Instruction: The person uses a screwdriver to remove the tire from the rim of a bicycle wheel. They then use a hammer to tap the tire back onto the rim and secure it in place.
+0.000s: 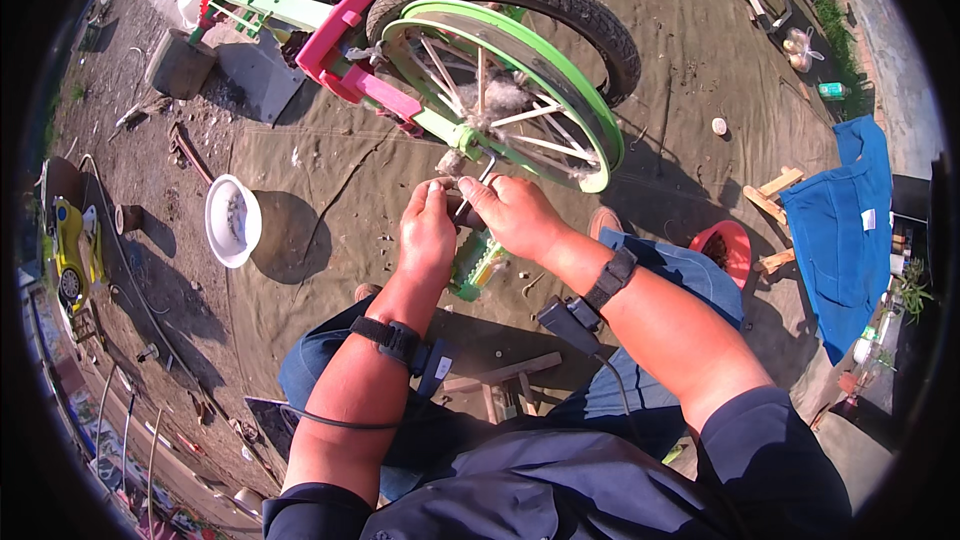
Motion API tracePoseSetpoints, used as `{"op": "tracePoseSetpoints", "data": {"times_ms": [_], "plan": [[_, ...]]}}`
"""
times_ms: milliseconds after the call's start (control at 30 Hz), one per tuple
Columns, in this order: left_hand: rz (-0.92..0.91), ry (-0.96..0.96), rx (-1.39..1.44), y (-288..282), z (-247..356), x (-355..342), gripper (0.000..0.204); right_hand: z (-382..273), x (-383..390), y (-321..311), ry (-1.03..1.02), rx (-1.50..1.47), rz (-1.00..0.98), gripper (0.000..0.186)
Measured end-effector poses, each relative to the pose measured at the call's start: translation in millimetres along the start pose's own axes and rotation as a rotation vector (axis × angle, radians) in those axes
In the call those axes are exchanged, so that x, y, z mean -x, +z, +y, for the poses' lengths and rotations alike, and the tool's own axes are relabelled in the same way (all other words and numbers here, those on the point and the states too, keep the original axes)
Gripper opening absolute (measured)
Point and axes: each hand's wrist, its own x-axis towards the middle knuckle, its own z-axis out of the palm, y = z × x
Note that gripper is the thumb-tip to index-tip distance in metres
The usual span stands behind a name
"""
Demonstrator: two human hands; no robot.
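Both hands met just below the hub of the green-rimmed wheel point(520, 80). The left hand point(428, 235) was curled closed, its fingertips pinching something small that its own knuckles hid. The right hand point(512, 212), touching it on the right, gripped a thin bent metal rod point(480, 178) whose lower end vanished into the fingers. The hub itself was blurred by a tuft of grey fluff. Beneath both hands a green ribbed part point(478, 265) showed only partly, the wrists covering the rest. Left of the left hand sat a white bowl point(232, 221), its contents indistinct; right of the right hand, a red bowl point(728, 245) was half covered by the knee.
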Motion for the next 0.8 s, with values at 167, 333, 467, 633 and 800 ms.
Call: {"op": "tracePoseSetpoints", "data": {"times_ms": [167,333,467,633,800], "plan": [[0.023,-0.010,-0.095,-0.4,-16.7,-18.5,0.027,-3.3,0.1,-0.3,0.008,0.110,-0.068,0.053],[0.047,0.126,-0.220,-9.8,-29.9,-27.2,0.030,-5.2,-4.3,-1.6,-0.005,0.191,-0.117,0.052],[0.008,0.139,-0.476,-19.6,-11.2,-14.4,0.035,-9.4,-1.6,-0.8,0.032,0.214,-0.102,0.050],[-0.183,0.150,-0.674,-23.4,25.2,26.6,0.026,6.6,-5.0,-3.1,0.007,-0.043,0.070,0.039],[-0.196,0.268,-0.786,-29.6,17.9,32.9,0.020,17.1,-8.3,1.9,0.060,-0.391,0.031,0.032]]}}
